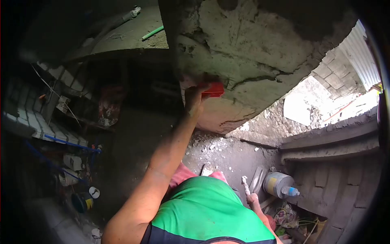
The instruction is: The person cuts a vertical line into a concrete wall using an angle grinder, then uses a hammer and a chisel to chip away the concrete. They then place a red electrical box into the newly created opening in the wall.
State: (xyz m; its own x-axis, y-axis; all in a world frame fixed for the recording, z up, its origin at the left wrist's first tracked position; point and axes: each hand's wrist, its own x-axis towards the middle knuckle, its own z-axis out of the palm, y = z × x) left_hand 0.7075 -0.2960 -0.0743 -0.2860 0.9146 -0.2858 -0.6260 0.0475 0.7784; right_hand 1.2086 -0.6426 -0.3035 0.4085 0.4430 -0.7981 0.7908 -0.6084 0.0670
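My left hand (197,96) is raised at the end of an outstretched arm, its fingers closed around a red block-like tool (213,90). That tool rests against a rough grey cement surface (243,97), which has several cracks and a ragged right edge. Low on the right, beside my green shirt, my right hand (252,198) grips a slim tool caked in pale plaster (245,185). Its exact kind is not clear. Just past this tool lie long grey pieces (256,179), close to a grey bucket (277,184).
A clear plastic bottle (290,191) lies by the bucket. Pale rubble (209,148) litters the floor ahead. A block wall (333,175) stands on the right. Blue pipe (67,141) and a dark bucket (81,202) are at left. A green pipe (153,32) lies on the upper ledge.
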